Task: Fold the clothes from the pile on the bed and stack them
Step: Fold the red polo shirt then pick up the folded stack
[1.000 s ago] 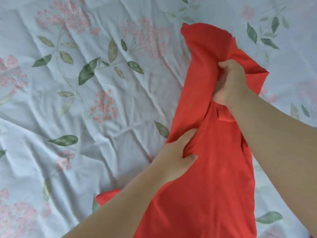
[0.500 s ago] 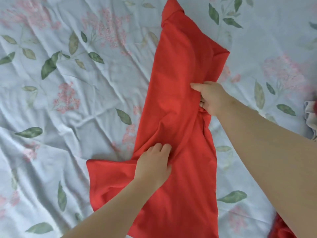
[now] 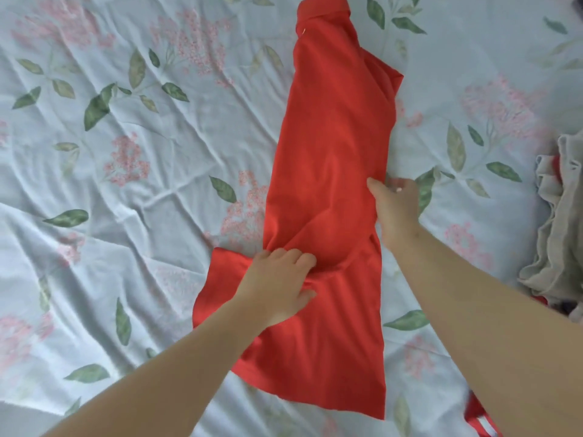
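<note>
The flowered bed sheet (image 3: 126, 184) filled the 9 o'clock side, all wrinkled; it was the flat place for folding. The red top (image 3: 334, 152) lay on it in the middle, a long strip from its collar end at 12 o'clock down to a wide hem at 6 o'clock; its right side looked folded in, which I think is why it was so narrow up top. One flap of it stuck out toward 9 o'clock, low down, not yet folded in.

The left hand (image 3: 277, 285) sat right where that flap met the strip; its fingers and thumb were curled tight round a bunch of red cloth, and creases ran out from the grip; my guess is that it held there to pull the flap over, or to stop the top from sliding.

The right hand (image 3: 396, 206), toward 2 o'clock from the left one, was at the top's right edge; its thumb lay on the red cloth and its fingers curled at the edge, so it seemed to pinch the fold and keep it shut. The two hands were near but apart.

At 3 o'clock, well away, a heap of pale clothes (image 3: 564, 222) waited; that looked like the pile. At 5 o'clock a bit of another red cloth (image 3: 479, 417) peeked out beside the right arm; I could not tell what it was.
</note>
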Tool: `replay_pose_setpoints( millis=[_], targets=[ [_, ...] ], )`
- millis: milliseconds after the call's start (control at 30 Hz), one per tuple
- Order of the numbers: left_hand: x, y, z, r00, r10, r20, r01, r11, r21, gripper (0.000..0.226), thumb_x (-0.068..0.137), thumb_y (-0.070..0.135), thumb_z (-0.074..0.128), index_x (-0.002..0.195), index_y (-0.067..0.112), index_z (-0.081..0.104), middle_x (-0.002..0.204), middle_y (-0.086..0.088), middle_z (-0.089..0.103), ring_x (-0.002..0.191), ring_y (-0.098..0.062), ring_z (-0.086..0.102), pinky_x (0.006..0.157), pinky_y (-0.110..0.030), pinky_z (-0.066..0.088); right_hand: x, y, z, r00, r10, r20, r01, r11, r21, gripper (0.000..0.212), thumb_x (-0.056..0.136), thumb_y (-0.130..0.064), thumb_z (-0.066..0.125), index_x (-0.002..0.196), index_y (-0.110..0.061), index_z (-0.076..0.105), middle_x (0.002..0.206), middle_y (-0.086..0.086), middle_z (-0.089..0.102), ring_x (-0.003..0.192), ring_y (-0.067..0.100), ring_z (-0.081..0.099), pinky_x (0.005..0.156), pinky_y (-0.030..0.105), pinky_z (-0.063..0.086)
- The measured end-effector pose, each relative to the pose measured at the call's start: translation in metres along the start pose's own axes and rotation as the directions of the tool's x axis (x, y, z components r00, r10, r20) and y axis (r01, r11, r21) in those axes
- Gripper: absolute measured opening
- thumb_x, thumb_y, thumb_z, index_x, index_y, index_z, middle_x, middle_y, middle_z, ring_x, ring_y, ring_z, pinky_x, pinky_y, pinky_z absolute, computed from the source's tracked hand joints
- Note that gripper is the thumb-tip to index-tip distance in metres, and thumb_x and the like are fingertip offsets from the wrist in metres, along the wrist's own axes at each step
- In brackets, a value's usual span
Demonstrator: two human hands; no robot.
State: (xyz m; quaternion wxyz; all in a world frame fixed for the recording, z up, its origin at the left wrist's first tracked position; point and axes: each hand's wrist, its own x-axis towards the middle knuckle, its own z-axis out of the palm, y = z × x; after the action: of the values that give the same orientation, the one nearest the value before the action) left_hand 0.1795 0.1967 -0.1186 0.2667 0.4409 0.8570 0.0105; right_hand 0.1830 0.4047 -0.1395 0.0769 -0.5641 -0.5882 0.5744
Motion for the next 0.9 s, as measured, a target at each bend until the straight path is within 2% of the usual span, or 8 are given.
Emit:
replay_pose_setpoints(
  millis=[100,267,400,500,600,700,800,900],
  targets=[
    [-0.018,-0.028,0.0,0.988,-0.015,-0.152,0.007,0.999,-0.052,0.059,0.082,0.054,0.058,0.131,0.024,0.049,0.133,0.003,0.05,0.123,-0.023,0.047,0.101,-0.04,0.03,-0.039,0.039,-0.011,0.999,0.037,-0.023,-0.04,0.991,-0.125,0.025,0.079,-0.032,0.067,0.085,-0.023,0.044,0.08,0.001,0.057,0.083,0.026,0.059,0.081,0.044,0.05],
    [-0.035,-0.067,0.001,0.97,-0.177,0.167,0.158,0.98,0.122,0.068,0.083,0.063,0.048,0.139,0.029,0.031,0.136,0.006,0.046,0.133,-0.018,0.033,0.113,-0.048,0.01,-0.099,0.092,-0.035,0.997,-0.075,0.0,0.069,0.921,-0.384,0.028,0.082,-0.032,0.067,0.098,-0.019,0.048,0.091,-0.001,0.055,0.086,0.016,0.052,0.079,0.031,0.038],
    [-0.041,-0.052,-0.017,0.978,-0.109,0.177,0.085,0.987,0.137,0.029,0.091,0.05,0.043,0.104,0.024,0.049,0.096,0.004,0.064,0.099,-0.022,0.06,0.089,-0.035,0.038,-0.127,0.116,-0.052,0.997,-0.068,0.04,0.079,0.884,-0.461,0.018,0.085,-0.027,0.063,0.098,-0.019,0.051,0.087,-0.003,0.056,0.084,0.016,0.053,0.074,0.031,0.038],
    [-0.056,-0.013,-0.021,0.989,-0.075,0.127,0.073,0.997,0.016,0.022,0.091,0.038,0.045,0.106,0.023,0.045,0.095,-0.005,0.063,0.093,-0.03,0.06,0.069,-0.032,0.04,-0.143,0.119,-0.057,0.99,0.107,0.088,-0.082,0.965,-0.25,0.009,0.091,-0.027,0.056,0.09,-0.018,0.057,0.077,-0.004,0.061,0.075,0.019,0.059,0.069,0.032,0.045],
    [-0.074,0.042,-0.013,0.945,0.087,0.314,0.032,0.934,-0.356,0.042,0.088,0.037,0.056,0.126,0.026,0.043,0.103,-0.006,0.067,0.098,-0.027,0.062,0.076,-0.028,0.043,-0.155,0.114,-0.066,0.924,0.335,0.186,-0.349,0.935,0.053,0.024,0.096,-0.033,0.048,0.09,-0.015,0.063,0.077,0.003,0.065,0.06,0.013,0.058,0.058,0.026,0.044],
    [-0.08,0.069,0.007,0.84,0.215,0.497,0.171,0.766,-0.62,0.056,0.09,0.036,0.057,0.141,0.027,0.036,0.108,0.005,0.068,0.1,-0.011,0.062,0.085,-0.021,0.047,-0.16,0.118,-0.078,0.825,0.483,0.293,-0.53,0.842,0.103,0.046,0.096,-0.053,0.039,0.093,-0.017,0.067,0.083,0.001,0.072,0.073,0.018,0.064,0.068,0.031,0.051],
    [-0.087,0.055,0.028,0.987,-0.107,0.117,0.157,0.755,-0.637,0.035,0.09,0.02,0.058,0.125,0.021,0.057,0.112,0.004,0.065,0.104,-0.014,0.058,0.098,-0.026,0.041,-0.165,0.124,-0.081,0.811,0.463,0.357,-0.47,0.88,-0.072,0.039,0.089,-0.052,0.054,0.107,-0.019,0.063,0.098,0.001,0.072,0.091,0.019,0.067,0.083,0.037,0.054],
    [-0.105,0.024,0.048,0.95,-0.265,-0.167,0.183,0.901,-0.393,0.047,0.082,0.033,0.066,0.125,0.021,0.056,0.131,0.004,0.052,0.126,-0.021,0.042,0.104,-0.033,0.029,-0.173,0.123,-0.077,0.815,0.471,0.338,-0.417,0.881,-0.224,0.03,0.087,-0.024,0.065,0.115,-0.013,0.057,0.11,0.005,0.068,0.092,0.02,0.065,0.069,0.033,0.053]
  ],
)
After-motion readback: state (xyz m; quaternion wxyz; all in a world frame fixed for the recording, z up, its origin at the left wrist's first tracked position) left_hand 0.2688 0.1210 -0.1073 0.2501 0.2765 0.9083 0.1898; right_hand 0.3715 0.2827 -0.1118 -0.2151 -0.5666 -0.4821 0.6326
